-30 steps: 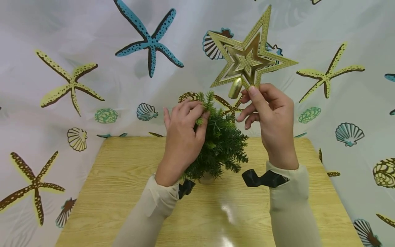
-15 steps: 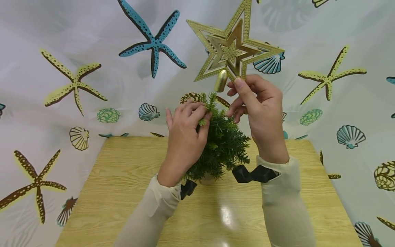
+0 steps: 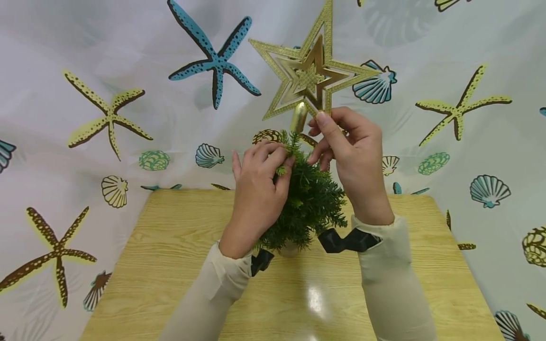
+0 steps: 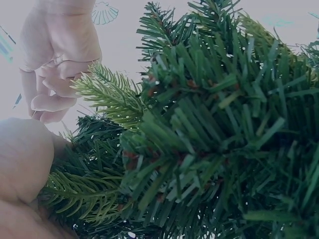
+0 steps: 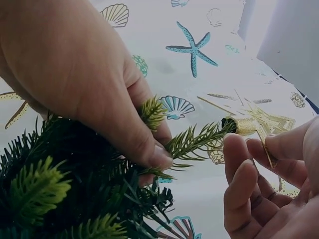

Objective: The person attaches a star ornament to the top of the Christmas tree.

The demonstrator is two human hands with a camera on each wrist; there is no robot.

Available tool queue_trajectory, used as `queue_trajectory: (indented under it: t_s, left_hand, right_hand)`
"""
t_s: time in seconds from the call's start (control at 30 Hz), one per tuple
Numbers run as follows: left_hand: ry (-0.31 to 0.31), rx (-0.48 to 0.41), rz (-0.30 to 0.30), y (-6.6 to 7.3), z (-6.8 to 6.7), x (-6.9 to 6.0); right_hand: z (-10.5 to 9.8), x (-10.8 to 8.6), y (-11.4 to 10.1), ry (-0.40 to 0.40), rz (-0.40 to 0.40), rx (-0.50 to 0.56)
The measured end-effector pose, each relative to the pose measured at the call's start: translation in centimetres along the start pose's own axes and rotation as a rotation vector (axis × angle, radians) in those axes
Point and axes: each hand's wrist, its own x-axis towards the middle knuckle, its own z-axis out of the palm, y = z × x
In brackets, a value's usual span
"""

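**Left hand (image 3: 260, 192) on the tree (image 3: 309, 206), right hand (image 3: 356, 158) on the star (image 3: 308, 78): lining up the top**

So our left hand has its thumb and fingers curled round the tree's tip, pinching just below the top sprig (image 5: 197, 143). Our right hand has the gold star in a narrow pinch by its lower point on that side, other fingers loosely bent underneath. The star sits above both hands; the tree stands on the table (image 3: 350, 293) between our wrists.

Looks to us like the fitting step: the star's socket (image 3: 299, 117) is just above the left fingertips, beside the right ones. In the right wrist view the sprig's tip meets the socket's mouth, but we can't tell if it's inside.

Next move, we reckon, calls for a steady left pinch and the right hand easing the socket down without bending the sprig.

The socket's mouth points down at the sprig, one star point aims up away from our hands. Long axis is mostly upright, top leaning toward the right hand's side.
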Motion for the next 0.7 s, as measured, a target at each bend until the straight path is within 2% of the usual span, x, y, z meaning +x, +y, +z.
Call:
queue_trajectory:
  t_s: [0.3, 0.7]
  left_hand:
    - [-0.001, -0.008, 0.002, 0.06, 0.0, -0.02]
    - [-0.009, -0.009, -0.006, 0.01, 0.03, -0.02]
  right_hand:
    - [-0.02, -0.24, 0.03, -0.007, -0.031, -0.121]
    - [-0.04, -0.21, 0.24, 0.002, -0.04, -0.188]
